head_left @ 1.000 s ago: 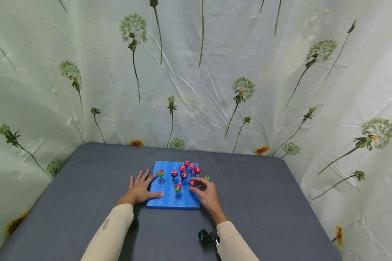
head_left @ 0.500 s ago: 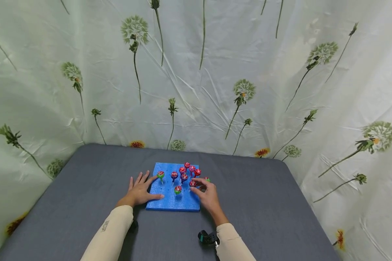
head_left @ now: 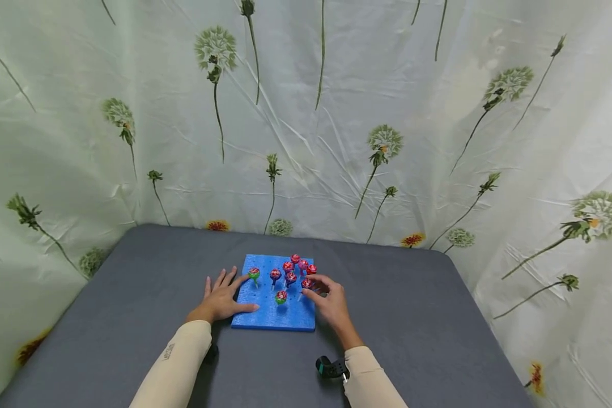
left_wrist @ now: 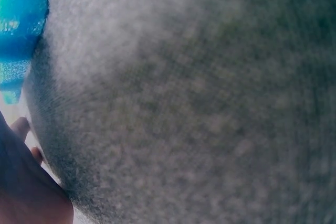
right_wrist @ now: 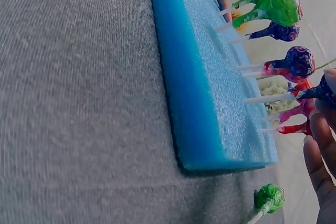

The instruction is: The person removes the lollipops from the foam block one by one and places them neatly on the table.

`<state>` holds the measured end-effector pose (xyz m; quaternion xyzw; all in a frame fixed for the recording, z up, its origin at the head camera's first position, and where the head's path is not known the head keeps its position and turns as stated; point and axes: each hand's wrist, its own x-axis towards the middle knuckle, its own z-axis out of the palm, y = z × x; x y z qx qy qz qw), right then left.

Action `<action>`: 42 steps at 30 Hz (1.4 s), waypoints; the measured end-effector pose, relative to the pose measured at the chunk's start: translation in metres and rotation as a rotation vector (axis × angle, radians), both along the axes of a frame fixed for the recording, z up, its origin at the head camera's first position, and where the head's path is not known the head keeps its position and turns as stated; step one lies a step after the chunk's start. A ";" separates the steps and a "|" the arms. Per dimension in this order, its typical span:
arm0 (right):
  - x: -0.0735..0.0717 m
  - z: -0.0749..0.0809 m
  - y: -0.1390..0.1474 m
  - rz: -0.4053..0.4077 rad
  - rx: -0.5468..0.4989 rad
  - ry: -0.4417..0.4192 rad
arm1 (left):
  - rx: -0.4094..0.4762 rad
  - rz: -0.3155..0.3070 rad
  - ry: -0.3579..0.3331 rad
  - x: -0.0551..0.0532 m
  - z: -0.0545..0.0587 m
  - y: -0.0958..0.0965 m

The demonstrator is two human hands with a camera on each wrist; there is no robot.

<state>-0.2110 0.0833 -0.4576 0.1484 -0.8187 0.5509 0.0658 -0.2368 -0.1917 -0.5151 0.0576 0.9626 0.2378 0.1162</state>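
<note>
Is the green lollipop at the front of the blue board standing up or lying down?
Standing up: the right wrist view shows the green lollipop raised off the blue board on its white stick.

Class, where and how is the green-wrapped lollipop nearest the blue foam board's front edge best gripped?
Pinch the lollipop by its round head, probably from the near side: it stands upright on a white stick, with other lollipops farther back.

the left sleeve [head_left: 175, 365] is long and cream, with small dark lettering [head_left: 169, 351]; the right sleeve [head_left: 372, 378] is cream too. beside its cuff [head_left: 356, 355] is a black strap [head_left: 331, 369] with a teal patch [head_left: 321, 368]; the hands [head_left: 221, 302] are bare.
</note>
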 end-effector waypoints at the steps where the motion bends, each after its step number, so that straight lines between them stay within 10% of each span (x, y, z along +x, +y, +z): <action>1: 0.000 0.001 0.001 0.001 0.001 -0.003 | 0.000 0.002 0.000 0.000 0.000 0.000; 12: -0.023 -0.035 0.016 -0.061 -0.021 0.016 | 0.001 -0.008 -0.009 -0.002 0.001 0.000; 32: -0.015 0.002 0.042 -0.119 -0.004 0.043 | 0.002 -0.002 -0.011 -0.001 0.002 0.000; 42: -0.043 -0.036 0.064 -0.184 0.030 0.035 | 0.006 -0.001 -0.010 -0.003 0.000 0.000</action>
